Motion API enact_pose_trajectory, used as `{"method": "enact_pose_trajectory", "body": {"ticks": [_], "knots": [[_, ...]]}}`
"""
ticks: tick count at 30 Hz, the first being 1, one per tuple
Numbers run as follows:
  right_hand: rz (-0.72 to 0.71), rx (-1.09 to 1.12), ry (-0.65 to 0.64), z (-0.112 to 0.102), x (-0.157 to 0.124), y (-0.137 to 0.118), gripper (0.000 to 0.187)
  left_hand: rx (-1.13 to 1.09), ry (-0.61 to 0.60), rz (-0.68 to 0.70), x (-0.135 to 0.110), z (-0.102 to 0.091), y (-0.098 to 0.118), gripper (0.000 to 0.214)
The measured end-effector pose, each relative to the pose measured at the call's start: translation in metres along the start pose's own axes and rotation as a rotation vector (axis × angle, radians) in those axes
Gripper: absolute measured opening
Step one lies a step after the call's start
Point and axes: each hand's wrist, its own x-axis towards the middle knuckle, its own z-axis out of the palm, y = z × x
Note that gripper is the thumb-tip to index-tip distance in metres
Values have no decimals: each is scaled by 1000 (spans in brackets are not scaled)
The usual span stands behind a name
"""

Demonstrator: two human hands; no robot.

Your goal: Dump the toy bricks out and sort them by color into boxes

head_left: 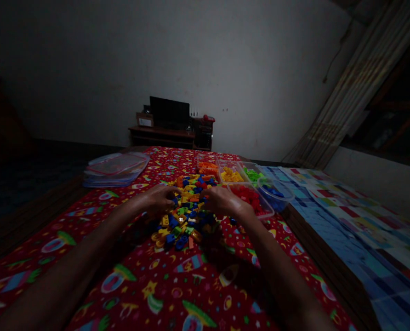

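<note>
A loose pile of small plastic building blocks (187, 211) in yellow, blue, orange, green and red lies on a red patterned cloth (150, 276). At its left edge is my left hand (158, 198), thumb and forefinger apart, close to a blue block. My right hand (221, 200) reaches over the pile's right side. Its fingers are bent together, and whatever they hold is hidden. Beside that hand stands a clear box of red blocks (269, 212). Behind it are clear boxes of orange pieces (207, 168), yellow pieces (231, 174) and green pieces (253, 175).
A round clear tub (287, 196) with blue pieces stands at the right, near the cloth's edge. Stacked clear lids (117, 164) lie at the back left. Beyond are a desk (163, 132) with a dark monitor (169, 112) and, to the right, a checked blue cover (332, 220).
</note>
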Motion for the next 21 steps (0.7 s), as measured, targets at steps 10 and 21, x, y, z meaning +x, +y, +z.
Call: {"method": "enact_pose_trajectory", "body": {"ticks": [10, 21], "knots": [[-241, -112, 135, 45, -12, -14, 15, 73, 79, 21, 5, 4, -11, 39], [-359, -62, 305, 75, 6, 3, 20, 244, -119, 180, -23, -12, 39, 31]]}}
